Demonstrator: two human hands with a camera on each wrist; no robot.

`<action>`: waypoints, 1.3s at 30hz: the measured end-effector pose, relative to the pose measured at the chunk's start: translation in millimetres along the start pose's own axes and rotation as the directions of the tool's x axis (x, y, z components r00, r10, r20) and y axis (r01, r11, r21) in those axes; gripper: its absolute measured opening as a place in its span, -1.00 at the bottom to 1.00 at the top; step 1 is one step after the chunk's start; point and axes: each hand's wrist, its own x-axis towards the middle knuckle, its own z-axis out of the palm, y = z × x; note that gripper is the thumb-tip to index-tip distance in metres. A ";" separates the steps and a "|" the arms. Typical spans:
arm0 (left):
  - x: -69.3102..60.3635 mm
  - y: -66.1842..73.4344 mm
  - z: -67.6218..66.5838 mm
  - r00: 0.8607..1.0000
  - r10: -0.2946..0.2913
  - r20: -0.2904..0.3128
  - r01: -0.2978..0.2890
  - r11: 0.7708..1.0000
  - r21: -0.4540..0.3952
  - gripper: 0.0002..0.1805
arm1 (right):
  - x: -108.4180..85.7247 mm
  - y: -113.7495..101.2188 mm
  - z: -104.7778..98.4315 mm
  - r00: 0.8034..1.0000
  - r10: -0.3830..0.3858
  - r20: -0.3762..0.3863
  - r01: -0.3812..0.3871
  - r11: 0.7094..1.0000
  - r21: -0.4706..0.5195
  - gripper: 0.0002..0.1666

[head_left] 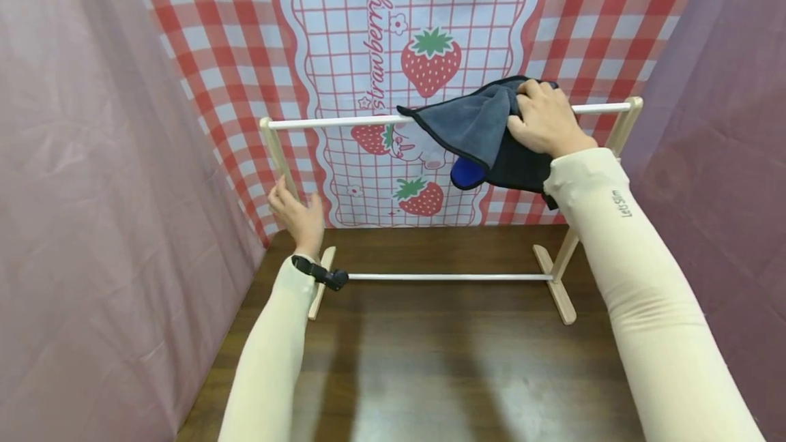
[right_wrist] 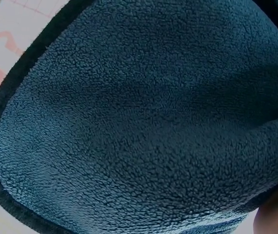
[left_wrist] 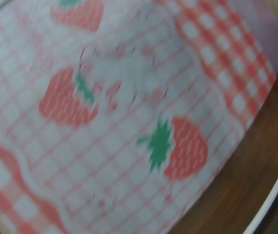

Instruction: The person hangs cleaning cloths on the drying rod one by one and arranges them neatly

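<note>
Head view: right fingers (head_left: 531,92) grip a cloth (head_left: 469,125) (gray, black-edged).

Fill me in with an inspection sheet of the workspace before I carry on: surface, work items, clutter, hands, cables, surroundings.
Surface: brown table with a wood-grain look, showing shadows and a glossy patch.
Job's things: rack upright on the table; grey cloth with black edging and a blue patch, overlapping the rack's upper rail; whether it is hung over is unclear.
Clutter: nothing seen.
Hands: right hand grips the grey cloth; left hand is at the rack's left post, grip unclear.
Cables: nothing seen.
Surroundings: strawberry-print backdrop behind; pinkish curtains on both sides.
</note>
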 end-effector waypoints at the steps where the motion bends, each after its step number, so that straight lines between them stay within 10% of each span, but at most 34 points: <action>1: -2.7 6.7 3.2 1.000 0.011 0.004 -0.011 1.000 -0.005 -0.28 | -0.1 0.2 -0.9 1.000 -0.003 0.005 0.003 1.000 0.000 -0.40; 9: -31.6 64.7 31.2 0.973 0.124 0.193 -0.080 0.972 -0.219 -0.38 | -0.7 1.5 -8.3 0.999 -0.012 0.051 0.012 1.000 0.003 -0.37; 16: -67.6 107.7 57.7 0.893 0.259 0.368 -0.156 0.945 -0.286 -0.54 | -0.4 2.0 -12.6 0.993 0.008 0.119 -0.008 1.000 0.000 -0.30; 24: -98.0 141.6 81.6 0.793 0.427 0.434 -0.312 0.897 -0.314 -0.52 | -2.6 0.1 -9.0 0.994 0.000 0.111 -0.001 1.000 0.001 -0.29; 39: -118.9 182.3 107.3 0.882 0.272 0.386 -0.071 0.884 -0.463 -0.81 | -5.6 0.5 -5.8 0.998 0.009 0.055 -0.010 1.000 0.013 -0.31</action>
